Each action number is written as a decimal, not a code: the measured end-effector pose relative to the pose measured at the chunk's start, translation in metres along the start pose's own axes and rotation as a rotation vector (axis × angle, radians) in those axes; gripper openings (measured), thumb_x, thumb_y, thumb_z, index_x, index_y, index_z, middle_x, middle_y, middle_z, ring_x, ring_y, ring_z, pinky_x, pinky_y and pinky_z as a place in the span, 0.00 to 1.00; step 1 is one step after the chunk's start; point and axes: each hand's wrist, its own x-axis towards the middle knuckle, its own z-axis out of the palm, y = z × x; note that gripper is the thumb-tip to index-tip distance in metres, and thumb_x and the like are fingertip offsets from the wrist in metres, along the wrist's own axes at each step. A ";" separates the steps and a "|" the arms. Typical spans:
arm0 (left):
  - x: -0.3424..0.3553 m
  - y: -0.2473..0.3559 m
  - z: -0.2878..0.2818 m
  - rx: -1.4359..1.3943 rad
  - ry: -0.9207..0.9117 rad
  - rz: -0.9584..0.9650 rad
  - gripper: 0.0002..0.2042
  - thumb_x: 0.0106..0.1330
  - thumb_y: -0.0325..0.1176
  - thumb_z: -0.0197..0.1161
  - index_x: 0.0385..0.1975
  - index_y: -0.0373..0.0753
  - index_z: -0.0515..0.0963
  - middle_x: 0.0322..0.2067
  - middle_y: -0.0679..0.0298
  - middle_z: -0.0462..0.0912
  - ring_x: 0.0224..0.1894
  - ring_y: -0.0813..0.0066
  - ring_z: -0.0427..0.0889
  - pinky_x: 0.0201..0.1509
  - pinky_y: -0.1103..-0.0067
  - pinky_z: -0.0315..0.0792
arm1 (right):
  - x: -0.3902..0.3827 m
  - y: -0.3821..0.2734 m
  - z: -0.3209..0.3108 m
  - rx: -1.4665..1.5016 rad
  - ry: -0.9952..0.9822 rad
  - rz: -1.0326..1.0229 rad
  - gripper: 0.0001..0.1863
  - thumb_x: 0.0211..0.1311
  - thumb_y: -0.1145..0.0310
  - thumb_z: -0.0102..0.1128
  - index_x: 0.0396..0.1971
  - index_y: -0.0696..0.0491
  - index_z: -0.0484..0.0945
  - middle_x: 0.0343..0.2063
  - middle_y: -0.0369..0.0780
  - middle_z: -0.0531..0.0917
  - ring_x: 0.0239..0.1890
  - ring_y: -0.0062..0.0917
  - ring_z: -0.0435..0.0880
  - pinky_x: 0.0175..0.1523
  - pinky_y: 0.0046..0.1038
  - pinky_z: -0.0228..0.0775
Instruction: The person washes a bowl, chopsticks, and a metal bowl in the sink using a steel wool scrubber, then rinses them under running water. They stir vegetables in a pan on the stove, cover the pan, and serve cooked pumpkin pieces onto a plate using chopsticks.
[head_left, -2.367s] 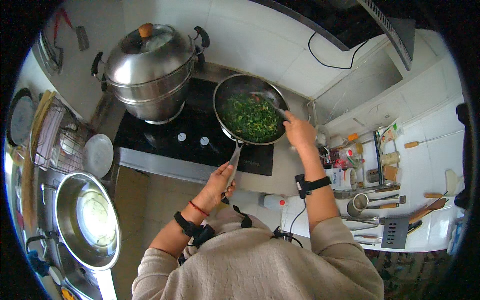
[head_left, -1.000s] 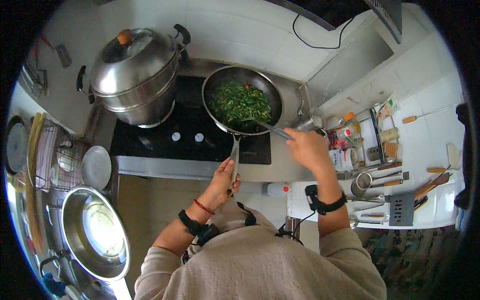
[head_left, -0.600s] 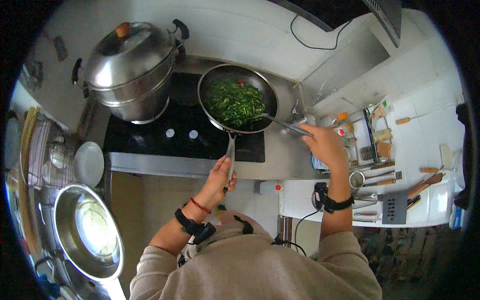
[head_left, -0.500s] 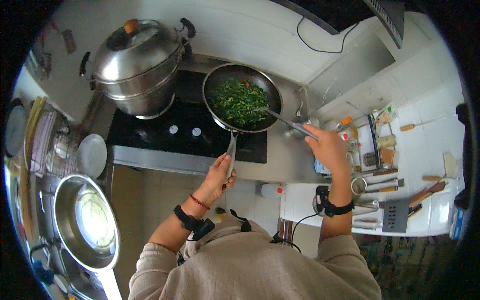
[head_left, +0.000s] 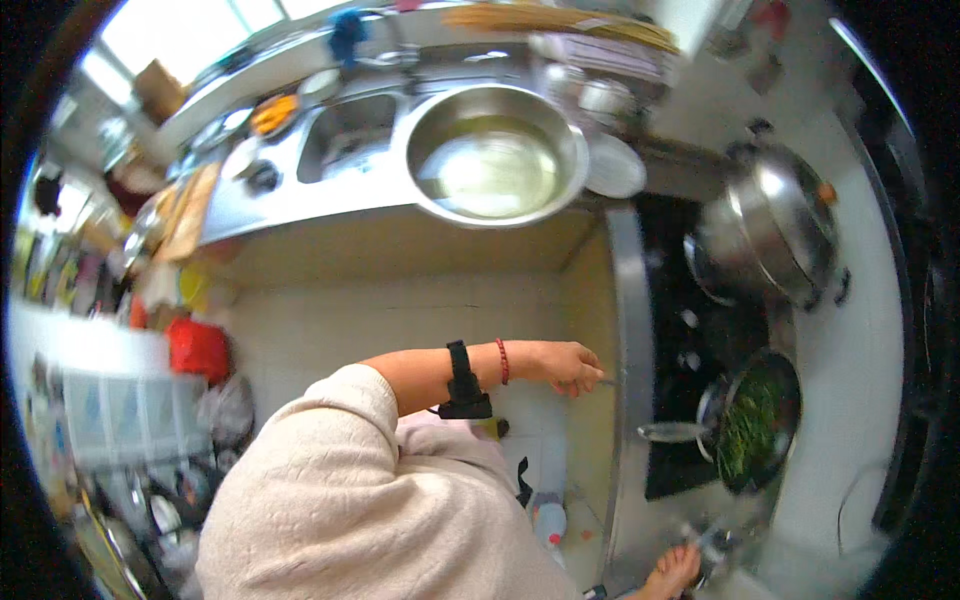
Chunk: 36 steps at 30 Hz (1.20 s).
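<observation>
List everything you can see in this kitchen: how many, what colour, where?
Hob: one, black, right
Pan: one, dark, on the hob
Greens: one heap, green, in the pan
Lidded pot: one, silver, on the hob
Basin: one, silver, upper middle
Sink bowl: one, grey, left of basin
Plate: one, whitish, right of basin
Cloth: one, blue, top
Food: one portion, orange, upper left
Bag-like thing: one, red, left
Bottle: one, whitish, lower middle
Clutter: many, mixed, left; blurred
Left hand: one, bare, left of hob
Right hand: one, bare, bottom edge
</observation>
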 end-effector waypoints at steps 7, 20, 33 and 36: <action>-0.183 -0.103 -0.106 -0.356 0.671 0.023 0.22 0.72 0.45 0.54 0.59 0.37 0.69 0.44 0.64 0.80 0.40 0.73 0.80 0.44 0.76 0.78 | 0.017 -0.016 0.039 0.022 0.072 -0.403 0.10 0.70 0.61 0.52 0.35 0.53 0.70 0.16 0.34 0.67 0.14 0.20 0.63 0.17 0.22 0.55; -0.416 -0.221 -0.247 -0.298 0.891 0.269 0.23 0.73 0.43 0.53 0.60 0.34 0.68 0.51 0.58 0.79 0.45 0.72 0.80 0.50 0.75 0.75 | -0.148 0.060 0.528 0.023 -0.518 -0.535 0.17 0.69 0.48 0.53 0.35 0.48 0.70 0.13 0.29 0.64 0.11 0.13 0.56 0.14 0.19 0.47; -0.643 -0.299 -0.434 -0.328 1.621 0.471 0.10 0.73 0.38 0.53 0.38 0.37 0.71 0.23 0.72 0.74 0.25 0.84 0.72 0.29 0.82 0.68 | -0.431 0.308 1.040 -0.792 -1.688 0.246 0.26 0.71 0.46 0.47 0.37 0.57 0.80 0.28 0.38 0.82 0.27 0.22 0.82 0.33 0.25 0.75; -0.677 -0.376 -0.472 -0.424 1.767 0.330 0.14 0.71 0.39 0.53 0.31 0.33 0.71 0.21 0.57 0.78 0.24 0.67 0.77 0.29 0.69 0.71 | -0.387 0.316 1.052 -0.924 -1.540 -0.191 0.15 0.69 0.62 0.55 0.39 0.60 0.80 0.29 0.39 0.83 0.31 0.21 0.82 0.37 0.24 0.74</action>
